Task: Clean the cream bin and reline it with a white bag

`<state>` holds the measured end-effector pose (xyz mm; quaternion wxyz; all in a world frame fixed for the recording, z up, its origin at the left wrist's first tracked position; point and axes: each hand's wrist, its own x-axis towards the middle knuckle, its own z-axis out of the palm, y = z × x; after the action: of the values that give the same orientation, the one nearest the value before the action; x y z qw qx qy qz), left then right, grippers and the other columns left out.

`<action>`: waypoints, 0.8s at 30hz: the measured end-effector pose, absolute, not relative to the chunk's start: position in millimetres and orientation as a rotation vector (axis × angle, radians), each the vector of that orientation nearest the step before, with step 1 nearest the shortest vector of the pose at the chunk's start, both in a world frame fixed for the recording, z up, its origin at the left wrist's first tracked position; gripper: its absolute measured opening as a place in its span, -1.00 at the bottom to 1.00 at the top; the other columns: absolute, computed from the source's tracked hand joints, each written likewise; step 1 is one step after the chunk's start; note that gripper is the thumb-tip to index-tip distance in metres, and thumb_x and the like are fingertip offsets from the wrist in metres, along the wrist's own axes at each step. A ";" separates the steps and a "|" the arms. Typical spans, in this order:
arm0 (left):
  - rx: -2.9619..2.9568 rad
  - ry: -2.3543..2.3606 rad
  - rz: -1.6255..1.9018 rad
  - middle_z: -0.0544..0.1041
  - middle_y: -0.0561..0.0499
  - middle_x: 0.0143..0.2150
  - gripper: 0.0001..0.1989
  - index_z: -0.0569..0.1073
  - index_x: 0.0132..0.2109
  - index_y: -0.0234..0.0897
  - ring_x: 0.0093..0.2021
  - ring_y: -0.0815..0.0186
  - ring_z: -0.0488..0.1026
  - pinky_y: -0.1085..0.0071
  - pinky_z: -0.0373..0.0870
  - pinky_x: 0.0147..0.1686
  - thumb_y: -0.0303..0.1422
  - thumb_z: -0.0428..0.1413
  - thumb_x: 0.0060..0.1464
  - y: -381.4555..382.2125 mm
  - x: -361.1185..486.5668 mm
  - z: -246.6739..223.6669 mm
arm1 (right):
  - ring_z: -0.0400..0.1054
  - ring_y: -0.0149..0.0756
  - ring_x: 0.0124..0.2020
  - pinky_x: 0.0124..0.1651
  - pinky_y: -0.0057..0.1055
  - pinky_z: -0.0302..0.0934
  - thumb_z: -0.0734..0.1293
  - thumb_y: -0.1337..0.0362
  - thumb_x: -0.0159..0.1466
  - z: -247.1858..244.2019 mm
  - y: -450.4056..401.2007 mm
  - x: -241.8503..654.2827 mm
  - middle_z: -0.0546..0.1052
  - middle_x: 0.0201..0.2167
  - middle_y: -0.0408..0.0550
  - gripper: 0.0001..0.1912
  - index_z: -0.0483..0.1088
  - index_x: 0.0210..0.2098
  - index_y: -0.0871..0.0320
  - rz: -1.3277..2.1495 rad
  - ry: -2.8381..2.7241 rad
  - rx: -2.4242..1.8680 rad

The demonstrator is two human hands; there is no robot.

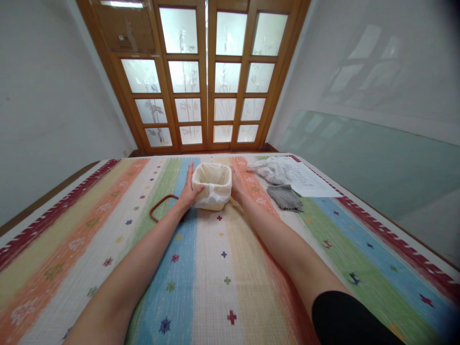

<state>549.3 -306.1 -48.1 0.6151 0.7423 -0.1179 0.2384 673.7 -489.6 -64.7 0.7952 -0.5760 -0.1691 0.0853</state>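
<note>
A small cream-coloured bin (214, 207) with rounded corners stands upright on the table. A thin white liner (220, 193) covers its inside and folds down over the rim. My left hand (190, 190) grips the bin's left side, with the thumb across the front of the liner and the fingers along the wall. On the opposite side my right hand (235, 185) is pressed against the bin, its fingers partly hidden behind it. Left of my left wrist lies a brown, rounded frame-like loop (155, 208), partly covered by my forearm.
A striped, patterned cloth (212, 287) covers the table. To the right lie a crumpled whitish plastic bag (273, 169), a folded grey cloth (285, 197) and a printed paper sheet (314, 181). Wooden glazed doors (207, 105) stand beyond the far edge; a glass panel (359, 158) leans at right.
</note>
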 end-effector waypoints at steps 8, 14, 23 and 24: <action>2.104 -0.467 0.935 0.50 -0.12 0.23 -0.62 0.53 0.06 -0.15 0.29 0.03 0.39 0.02 0.22 0.38 -0.03 0.05 0.32 -301.5 522.3 15.6 | 0.43 -0.17 0.12 0.35 -0.15 0.19 0.21 -0.25 0.38 -16.3 -511.8 675.7 0.59 0.03 -0.03 -0.47 0.54 -0.06 0.02 -0.337 -0.502 -1.381; 2.404 -0.763 0.723 0.62 -0.09 0.02 -0.75 0.57 -0.01 -0.15 0.11 0.04 0.48 0.02 0.31 0.27 -0.16 0.13 0.28 -307.2 508.7 48.5 | 0.40 -0.03 0.18 0.43 -0.06 0.07 0.34 -0.12 0.38 23.5 -523.3 650.5 0.62 -0.02 -0.04 -0.61 0.64 -0.11 -0.01 -0.228 -0.881 -1.504; 2.521 -0.777 0.572 0.63 -0.10 -0.08 -0.71 0.61 -0.04 -0.13 0.04 0.04 0.47 -0.01 0.33 0.20 -0.18 0.02 0.38 -308.4 517.3 38.4 | 0.39 -0.11 0.22 0.49 -0.02 0.00 0.28 -0.14 0.40 -2.1 -518.4 662.5 0.61 0.09 -0.13 -0.57 0.63 0.00 -0.07 0.075 -0.747 -1.500; 2.519 -0.773 0.564 0.63 -0.09 -0.10 -0.71 0.61 -0.06 -0.13 0.01 0.05 0.48 -0.01 0.33 0.19 -0.17 0.01 0.39 -308.1 518.4 37.3 | 0.39 -0.13 0.22 0.49 -0.02 0.02 0.26 -0.14 0.41 -5.7 -518.4 664.5 0.61 0.10 -0.15 -0.56 0.63 0.01 -0.07 0.100 -0.708 -1.476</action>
<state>518.4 -308.1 37.3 0.2215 0.9116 -0.2797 0.2040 664.5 -518.4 -5.7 0.6824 -0.6579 -0.3155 0.0446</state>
